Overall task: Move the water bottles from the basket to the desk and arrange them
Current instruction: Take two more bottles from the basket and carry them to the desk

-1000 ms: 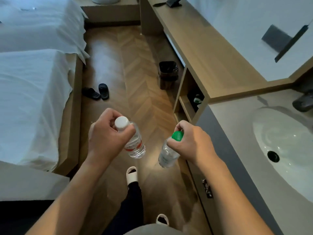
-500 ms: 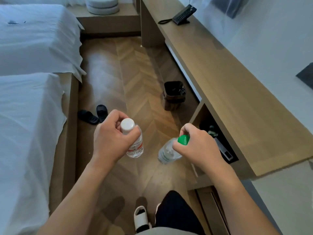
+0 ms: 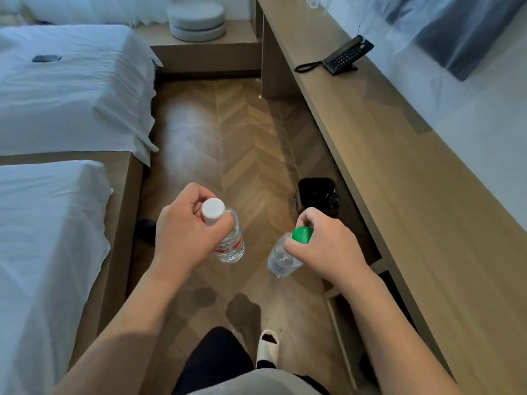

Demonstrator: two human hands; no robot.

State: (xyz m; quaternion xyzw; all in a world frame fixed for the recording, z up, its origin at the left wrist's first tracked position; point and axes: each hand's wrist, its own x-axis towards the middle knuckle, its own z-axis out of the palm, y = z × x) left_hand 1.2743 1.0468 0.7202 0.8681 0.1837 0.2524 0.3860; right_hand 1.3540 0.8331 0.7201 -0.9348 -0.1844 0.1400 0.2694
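Left grip (image 3: 186, 230) is clamping the neck of a white-capped water bottle (image 3: 228, 240), red label, body hanging down and tilting slightly right. Right grip (image 3: 328, 246) is clamping a green-capped water bottle (image 3: 281, 258) just under the cap, body angling down and left. Both bottles are hanging over the herringbone floor (image 3: 228, 143), apart from each other, neither touching the bench (image 3: 399, 166), which is running along to the right of the right grip. A black telephone (image 3: 343, 57) is sitting far ahead on the bench. Black waste bin (image 3: 316, 195) just beyond the right grip; beds (image 3: 57, 95) left of the left grip.
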